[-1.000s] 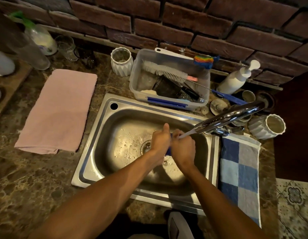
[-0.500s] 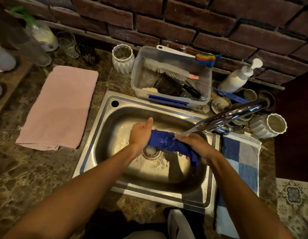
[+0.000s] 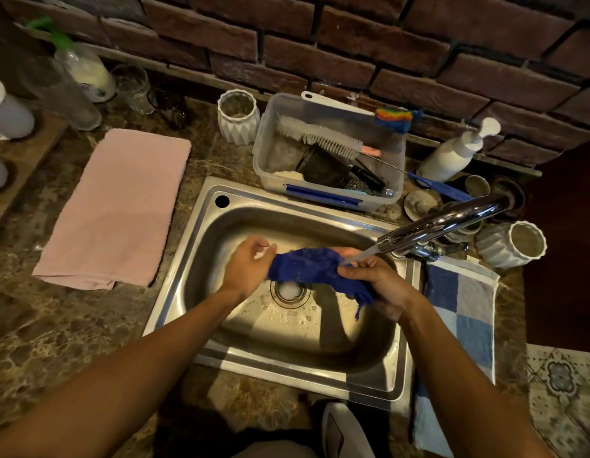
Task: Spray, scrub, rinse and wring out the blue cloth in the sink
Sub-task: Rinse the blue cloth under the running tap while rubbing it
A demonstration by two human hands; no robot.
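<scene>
The person is standing at a rectangular stainless-steel sink [image 3: 201, 269] sunk into a mottled brown stone bench [image 3: 55, 342], with both bare forearms reaching over the basin. The wet, bunched dark blue cloth [image 3: 315, 271] is hanging in the air above the round drain [image 3: 289, 290], stretched between the two hands. The left hand [image 3: 245, 267] is meeting the cloth's left end with its palm, its fingers only loosely curled and partly spread, so whether it is truly gripping the fabric cannot be told. The right hand [image 3: 379, 282] is closing its grip around the right end of the cloth, fingers curled over the fabric, with a frayed tail dangling below it. A curved chrome tap [image 3: 442, 224] is reaching in from the right, and a thin stream of water is falling from its spout onto the cloth just beside the right hand. Droplets are lying on the sink floor near the drain. On the bench to the left a folded pink towel [image 3: 115, 209] is lying flat, and to the right of the sink a blue-and-white checked towel [image 3: 465, 312] is draping over the near edge. At the far side a clear plastic tub [image 3: 326, 127] is holding a white bristle bottle brush [image 3: 320, 137], with a white pump bottle [image 3: 455, 153] standing to its right.
</scene>
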